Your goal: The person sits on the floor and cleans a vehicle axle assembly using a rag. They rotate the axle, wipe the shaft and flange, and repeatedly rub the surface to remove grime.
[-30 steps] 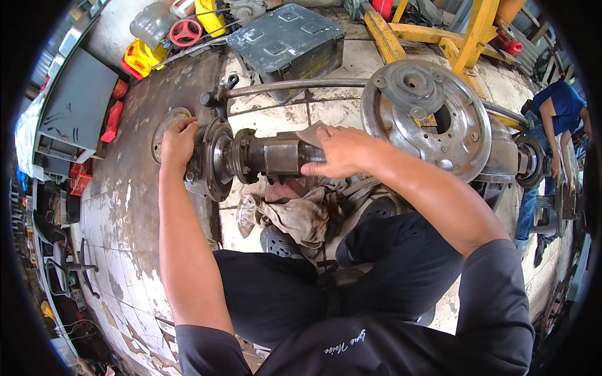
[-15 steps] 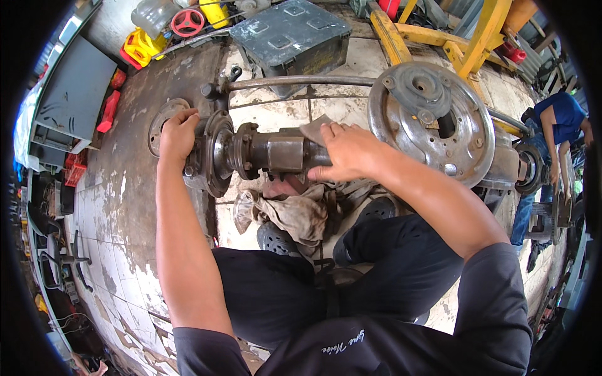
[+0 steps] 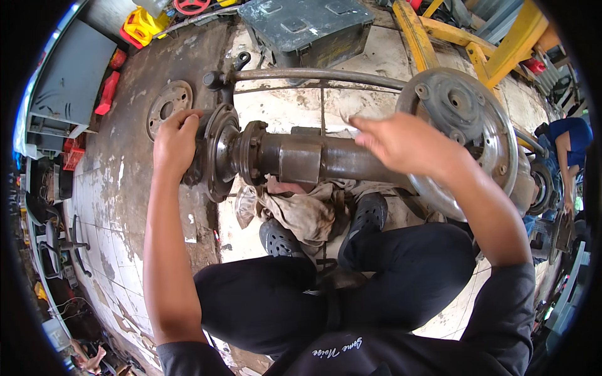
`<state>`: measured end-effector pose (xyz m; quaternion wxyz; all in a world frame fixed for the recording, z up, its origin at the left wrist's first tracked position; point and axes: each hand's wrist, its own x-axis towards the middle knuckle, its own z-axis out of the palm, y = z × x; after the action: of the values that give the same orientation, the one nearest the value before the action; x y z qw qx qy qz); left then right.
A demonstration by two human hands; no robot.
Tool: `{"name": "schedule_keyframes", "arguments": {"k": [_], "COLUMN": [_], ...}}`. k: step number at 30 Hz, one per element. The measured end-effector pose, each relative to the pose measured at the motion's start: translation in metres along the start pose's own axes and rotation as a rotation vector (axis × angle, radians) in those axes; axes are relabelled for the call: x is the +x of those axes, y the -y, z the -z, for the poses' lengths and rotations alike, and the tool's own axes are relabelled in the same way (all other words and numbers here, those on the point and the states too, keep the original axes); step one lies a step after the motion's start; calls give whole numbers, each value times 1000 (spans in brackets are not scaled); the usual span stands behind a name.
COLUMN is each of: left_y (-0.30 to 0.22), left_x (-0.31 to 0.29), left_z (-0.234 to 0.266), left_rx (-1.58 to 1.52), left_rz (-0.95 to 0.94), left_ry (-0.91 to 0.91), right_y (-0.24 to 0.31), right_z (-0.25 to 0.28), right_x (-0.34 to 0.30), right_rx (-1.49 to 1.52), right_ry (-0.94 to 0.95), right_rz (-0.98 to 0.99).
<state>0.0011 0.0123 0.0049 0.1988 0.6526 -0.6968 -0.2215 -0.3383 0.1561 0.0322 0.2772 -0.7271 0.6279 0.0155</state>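
Observation:
A greasy steel axle housing [image 3: 301, 160] lies crosswise before me, with a flanged hub end [image 3: 222, 150] at its left. My left hand [image 3: 175, 141] is closed over the far left end of that axle; its fingertips are partly hidden. Above the tube, my right hand [image 3: 407, 141] pinches a thin brownish sheet that looks like sandpaper [image 3: 344, 119], seen nearly edge-on. This hand is just left of the large round brake backing plate [image 3: 501, 153] and overlaps its edge in view. Whether the sheet touches the tube cannot be told.
A long rod [image 3: 313, 74] runs behind the axle. A flat steel disc [image 3: 169, 103] lies on the floor at left. Beyond stand a dark lidded box [image 3: 326, 47] and a yellow frame [image 3: 417, 37]. A dirty rag [image 3: 301, 213] lies between my feet. Another person [image 3: 567, 141] works at far right.
My right hand has lifted off the tube and moved right with the sheet. My left hand stays on the axle's left end. The view has shifted slightly.

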Motion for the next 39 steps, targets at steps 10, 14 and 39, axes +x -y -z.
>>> {"name": "schedule_keyframes", "arguments": {"k": [10,14,39], "left_y": [-4,-7,-27], "left_x": [2,2,4], "left_z": [-6,-4,-6], "left_rx": [-180,-178,201], "left_rz": [18,11,83], "left_ry": [55,75,-1], "right_y": [-5,-10,24], "right_z": [-43,-34,-45], "right_x": [-6,2,82], "right_rx": [86,110,209], "right_ry": [-31,72,124], "right_rz": [212,220,304]}}
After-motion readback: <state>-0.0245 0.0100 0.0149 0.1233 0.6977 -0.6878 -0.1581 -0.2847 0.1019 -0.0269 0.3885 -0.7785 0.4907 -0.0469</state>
